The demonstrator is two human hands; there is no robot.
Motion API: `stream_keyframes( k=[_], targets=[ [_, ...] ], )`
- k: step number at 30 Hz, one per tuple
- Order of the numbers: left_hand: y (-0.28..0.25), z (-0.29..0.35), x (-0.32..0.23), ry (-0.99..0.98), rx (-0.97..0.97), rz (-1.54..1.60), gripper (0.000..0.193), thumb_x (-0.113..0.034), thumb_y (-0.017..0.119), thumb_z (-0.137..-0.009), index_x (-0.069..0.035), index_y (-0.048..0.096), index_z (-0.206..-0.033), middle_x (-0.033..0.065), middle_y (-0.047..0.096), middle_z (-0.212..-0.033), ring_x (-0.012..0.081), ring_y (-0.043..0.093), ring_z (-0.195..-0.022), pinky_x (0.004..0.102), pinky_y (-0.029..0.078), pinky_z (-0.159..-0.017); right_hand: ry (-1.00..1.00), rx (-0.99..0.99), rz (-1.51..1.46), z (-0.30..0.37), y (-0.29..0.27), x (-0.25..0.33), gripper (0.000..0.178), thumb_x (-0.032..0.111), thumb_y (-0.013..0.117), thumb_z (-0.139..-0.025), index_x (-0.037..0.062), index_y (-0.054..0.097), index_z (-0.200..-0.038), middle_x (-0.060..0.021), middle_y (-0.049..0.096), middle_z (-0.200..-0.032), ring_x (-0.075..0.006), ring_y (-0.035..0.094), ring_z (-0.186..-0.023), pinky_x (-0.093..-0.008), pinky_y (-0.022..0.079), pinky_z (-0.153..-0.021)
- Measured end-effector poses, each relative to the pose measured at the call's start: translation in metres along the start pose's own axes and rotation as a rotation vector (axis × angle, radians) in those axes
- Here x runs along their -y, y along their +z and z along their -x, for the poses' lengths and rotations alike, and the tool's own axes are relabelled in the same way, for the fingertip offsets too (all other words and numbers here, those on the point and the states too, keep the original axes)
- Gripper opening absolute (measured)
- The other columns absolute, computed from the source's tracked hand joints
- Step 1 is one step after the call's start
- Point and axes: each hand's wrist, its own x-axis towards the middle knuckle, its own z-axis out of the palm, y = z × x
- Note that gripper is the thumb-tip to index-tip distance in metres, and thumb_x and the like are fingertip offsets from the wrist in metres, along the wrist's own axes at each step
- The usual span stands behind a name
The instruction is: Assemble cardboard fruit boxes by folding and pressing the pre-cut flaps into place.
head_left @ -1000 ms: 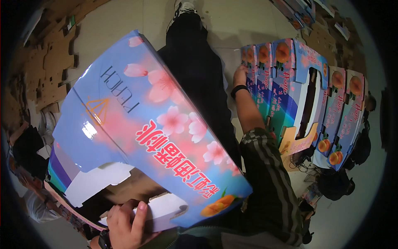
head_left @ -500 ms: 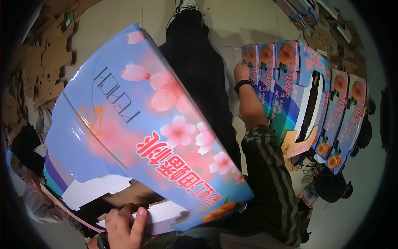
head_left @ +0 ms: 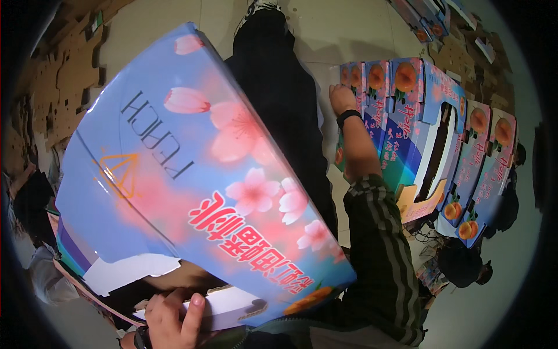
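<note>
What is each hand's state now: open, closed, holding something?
Left hand: closed, holding the large box by its opening.
Right hand: at the row of boxes; grip cannot be told.

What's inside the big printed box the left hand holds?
Through the opening in the box, brown inner cardboard shows, partly in shadow; no contents can be made out. The printed panel covers most of the inside, and the left hand blocks part of the opening.
</note>
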Motion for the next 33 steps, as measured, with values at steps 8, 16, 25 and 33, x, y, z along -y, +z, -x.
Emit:
stream_keyframes(
  k=[8,16,25,33],
  targets=[
    [0.02,0.018,-0.001,-0.192,0.089,-0.113,0.116,-0.043,0.092,-0.058,-0.002,0.039,-0.153,0.0233,0.06,-0.117,0.0408,0.058,-0.1,0.0525,0.043,-0.083,-0.024,0.087,-0.123,0.006,-0.012,-0.001,0.02,0.011,0.05,-0.096,0.0005,0.065,-0.105,-0.0229,0.074,-0.095,-0.0361,0.074,-0.091,-0.0455,0.06,-0.078],
    [0.011,0.004,-0.003,-0.013,-0.025,-0.031,0.07,-0.037,0.066,-0.092,0.001,0.048,-0.148,0.0267,0.059,-0.117,0.0406,0.06,-0.096,0.0496,0.05,-0.08,-0.086,0.021,-0.133,0.009,-0.012,-0.001,0.02,0.01,0.052,-0.094,0.0005,0.069,-0.098,-0.021,0.075,-0.093,-0.0355,0.075,-0.088,-0.0444,0.06,-0.078],
    [0.019,0.026,0.002,-0.389,0.098,0.118,0.104,-0.042,0.084,-0.067,0.0,0.041,-0.152,0.0251,0.059,-0.117,0.0409,0.058,-0.098,0.0516,0.045,-0.082,-0.148,-0.007,0.15,0.016,-0.007,0.004,0.019,0.013,0.055,-0.093,0.0062,0.073,-0.098,-0.0118,0.072,-0.099,-0.0263,0.071,-0.098,-0.0364,0.058,-0.08],
    [0.013,0.011,0.0,0.028,-0.062,-0.02,0.074,-0.046,0.064,-0.094,0.001,0.047,-0.15,0.0281,0.059,-0.121,0.0396,0.06,-0.095,0.0484,0.048,-0.081,-0.06,-0.134,0.262,0.042,-0.018,0.012,0.024,0.015,0.056,-0.092,0.006,0.074,-0.105,-0.0099,0.065,-0.115,-0.0255,0.058,-0.118,-0.0378,0.047,-0.097]
  ],
)
